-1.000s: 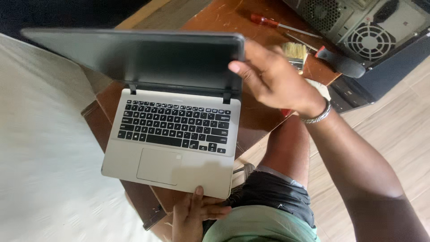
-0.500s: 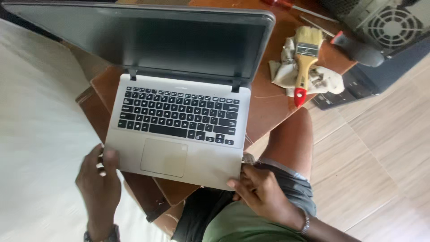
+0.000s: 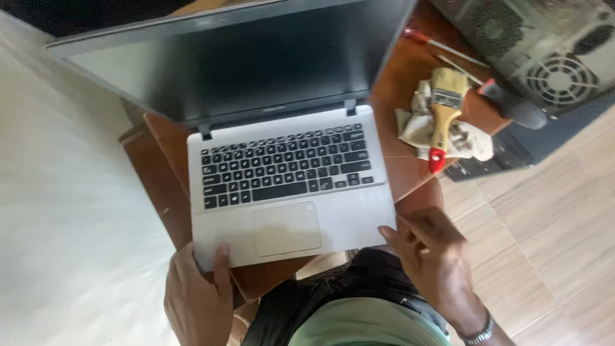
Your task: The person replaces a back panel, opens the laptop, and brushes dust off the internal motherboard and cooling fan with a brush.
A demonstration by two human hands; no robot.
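An open silver laptop (image 3: 288, 186) with a black keyboard and a dark screen lies on a small brown wooden table (image 3: 403, 109). My left hand (image 3: 195, 295) grips the laptop's front left corner, thumb on the palm rest. My right hand (image 3: 432, 256) holds the front right corner, fingers against the edge. A metal bracelet sits on my right wrist. My lap, in dark shorts and a pale green shirt, is just below the laptop.
On the table's right side a paintbrush (image 3: 443, 115) with a wooden handle and red tip rests on a crumpled rag (image 3: 471, 141). A red-handled screwdriver (image 3: 435, 41) lies behind. An open computer case (image 3: 544, 57) stands at the upper right on a tiled floor. White bedding (image 3: 64, 211) is left.
My right hand came off the screen lid and dropped to the front right corner. My left hand shifted to the front left corner. The laptop now sits closer and rotated slightly.
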